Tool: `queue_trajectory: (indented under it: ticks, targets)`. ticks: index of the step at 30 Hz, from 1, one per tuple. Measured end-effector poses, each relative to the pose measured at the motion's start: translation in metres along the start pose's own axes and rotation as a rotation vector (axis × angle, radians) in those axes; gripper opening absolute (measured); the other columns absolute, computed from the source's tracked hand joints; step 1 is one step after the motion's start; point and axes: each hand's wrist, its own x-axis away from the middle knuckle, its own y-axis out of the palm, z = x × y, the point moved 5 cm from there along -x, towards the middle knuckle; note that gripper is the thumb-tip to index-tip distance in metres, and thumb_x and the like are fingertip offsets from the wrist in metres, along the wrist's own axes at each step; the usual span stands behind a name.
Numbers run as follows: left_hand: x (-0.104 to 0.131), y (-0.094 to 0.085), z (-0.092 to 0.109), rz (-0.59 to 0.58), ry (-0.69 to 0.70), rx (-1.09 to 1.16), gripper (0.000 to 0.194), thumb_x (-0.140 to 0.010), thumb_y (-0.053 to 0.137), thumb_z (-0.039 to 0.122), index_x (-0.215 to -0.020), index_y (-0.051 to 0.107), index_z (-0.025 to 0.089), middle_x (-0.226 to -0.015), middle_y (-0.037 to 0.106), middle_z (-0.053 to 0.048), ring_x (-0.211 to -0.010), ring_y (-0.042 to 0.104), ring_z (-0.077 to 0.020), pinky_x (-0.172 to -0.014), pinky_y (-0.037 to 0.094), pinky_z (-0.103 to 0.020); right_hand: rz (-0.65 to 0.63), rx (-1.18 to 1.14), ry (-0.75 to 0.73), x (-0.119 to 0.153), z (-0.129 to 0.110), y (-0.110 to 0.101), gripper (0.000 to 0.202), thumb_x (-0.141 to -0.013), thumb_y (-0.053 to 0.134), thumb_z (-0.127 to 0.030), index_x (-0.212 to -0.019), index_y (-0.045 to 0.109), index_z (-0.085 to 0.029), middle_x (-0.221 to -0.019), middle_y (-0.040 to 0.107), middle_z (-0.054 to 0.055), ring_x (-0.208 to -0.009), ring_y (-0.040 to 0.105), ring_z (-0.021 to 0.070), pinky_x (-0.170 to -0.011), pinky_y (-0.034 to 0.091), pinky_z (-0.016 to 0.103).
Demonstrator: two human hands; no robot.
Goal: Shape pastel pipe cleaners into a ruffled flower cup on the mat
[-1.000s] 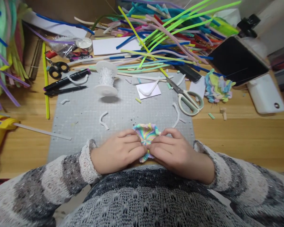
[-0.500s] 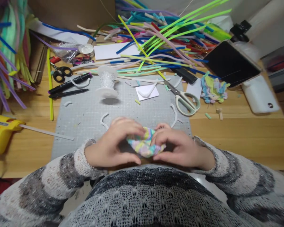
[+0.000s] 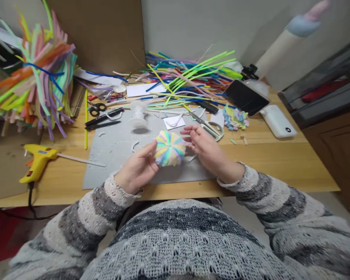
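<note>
A round, puffy pastel piece [image 3: 169, 148], striped from its centre in yellow, pink, mint and lilac and looking like pipe cleaner, is held above the grey cutting mat [image 3: 119, 155]. My left hand [image 3: 141, 165] grips its left edge, the thumb on the near face. At its right edge is my right hand [image 3: 208, 149], fingers apart and slightly bent; whether the fingertips touch the edge I cannot tell. Just beyond lie a white card [image 3: 179, 124] with a white curled piece on it and grey-handled scissors [image 3: 214, 130].
A yellow glue gun [image 3: 41, 161] lies at left, its stick reaching over the mat. Behind are a clear spool [image 3: 138, 114], black pens [image 3: 105, 118], small scissors [image 3: 96, 108] and heaped pipe cleaners [image 3: 186, 77]. A frilly pastel piece [image 3: 236, 117], phone [image 3: 246, 97] and white power bank [image 3: 278, 120] are at right.
The pastel piece has turned to show its striped round face and moved away from my body. My right hand has loosened and shifted to its right edge. The camera view has tilted up.
</note>
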Motion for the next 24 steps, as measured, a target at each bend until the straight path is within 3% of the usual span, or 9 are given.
queue_trajectory:
  ticks: [5,6,8,12,18,19,21,23,24]
  targets:
    - [0.004,0.013,0.004,0.028,0.11,0.219,0.05,-0.097,0.023,0.047,-0.107,0.058,0.013,-0.108,0.065,-0.014,-0.105,0.062,-0.0222,-0.09,0.052,-0.039,-0.162,0.526,-0.523,0.007,-0.04,0.018,0.073,-0.072,0.071,-0.056,-0.132,0.041,-0.028,-0.148,0.028,0.012,-0.135,0.03,0.0274,-0.103,0.038,0.045]
    - [0.004,0.015,0.004,0.023,0.129,0.27,0.053,-0.097,0.02,0.05,-0.103,0.058,0.013,-0.105,0.065,-0.013,-0.102,0.063,-0.0206,-0.088,0.053,-0.036,-0.207,0.569,-0.568,0.006,-0.042,0.023,0.075,-0.07,0.072,-0.055,-0.133,0.041,-0.028,-0.148,0.029,0.012,-0.137,0.028,0.028,-0.106,0.035,0.046]
    - [0.004,0.02,0.003,-0.001,0.145,0.369,0.057,-0.097,0.017,0.053,-0.095,0.059,0.014,-0.098,0.066,-0.01,-0.094,0.064,-0.0175,-0.083,0.054,-0.031,-0.252,0.515,-0.61,0.0,-0.044,0.026,0.074,-0.074,0.07,-0.054,-0.134,0.04,-0.024,-0.14,0.041,0.013,-0.131,0.039,0.0265,-0.109,0.031,0.046]
    - [0.005,0.026,0.003,-0.054,0.161,0.453,0.059,-0.097,0.018,0.055,-0.095,0.06,0.013,-0.095,0.067,-0.009,-0.093,0.065,-0.0164,-0.083,0.053,-0.029,-0.247,0.452,-0.579,-0.011,-0.046,0.024,0.072,-0.076,0.065,-0.057,-0.135,0.04,-0.023,-0.135,0.047,0.012,-0.125,0.046,0.0256,-0.105,0.037,0.043]
    - [0.006,0.031,0.011,-0.155,0.138,0.427,0.068,-0.095,0.017,0.06,-0.107,0.06,0.009,-0.104,0.067,-0.014,-0.098,0.064,-0.0225,-0.086,0.052,-0.036,-0.395,0.745,-0.851,0.001,-0.08,0.03,0.077,-0.067,0.071,-0.062,-0.131,0.05,-0.025,-0.139,0.047,0.012,-0.132,0.038,0.0285,-0.112,0.025,0.046]
    - [0.006,0.031,0.015,-0.174,0.162,0.43,0.07,-0.094,0.015,0.061,-0.111,0.059,0.009,-0.108,0.067,-0.014,-0.102,0.063,-0.0229,-0.088,0.052,-0.036,-0.387,0.735,-0.861,0.001,-0.083,0.029,0.08,-0.065,0.07,-0.065,-0.131,0.05,-0.026,-0.141,0.045,0.011,-0.134,0.036,0.0291,-0.112,0.024,0.047]
    - [0.004,0.031,0.022,-0.197,0.198,0.431,0.073,-0.094,0.014,0.062,-0.115,0.058,0.008,-0.113,0.066,-0.014,-0.107,0.062,-0.0231,-0.091,0.051,-0.035,-0.228,0.524,-0.817,-0.005,-0.086,0.017,0.081,-0.067,0.063,-0.072,-0.133,0.047,-0.028,-0.143,0.043,0.008,-0.134,0.036,0.0285,-0.112,0.026,0.047]
    - [0.0,0.031,0.028,-0.211,0.213,0.417,0.068,-0.095,0.017,0.059,-0.118,0.057,0.008,-0.115,0.065,-0.013,-0.109,0.061,-0.0227,-0.092,0.05,-0.033,0.069,0.093,-0.661,-0.016,-0.074,-0.005,0.067,-0.08,0.042,-0.075,-0.13,0.046,-0.031,-0.14,0.047,0.005,-0.128,0.045,0.0248,-0.106,0.036,0.045]
    - [-0.003,0.032,0.029,-0.21,0.214,0.404,0.061,-0.097,0.021,0.053,-0.118,0.058,0.009,-0.114,0.066,-0.012,-0.109,0.062,-0.0216,-0.092,0.05,-0.033,0.141,-0.126,-0.505,-0.023,-0.058,-0.011,0.062,-0.084,0.033,-0.073,-0.128,0.047,-0.031,-0.135,0.052,0.004,-0.121,0.051,0.0229,-0.101,0.041,0.043]
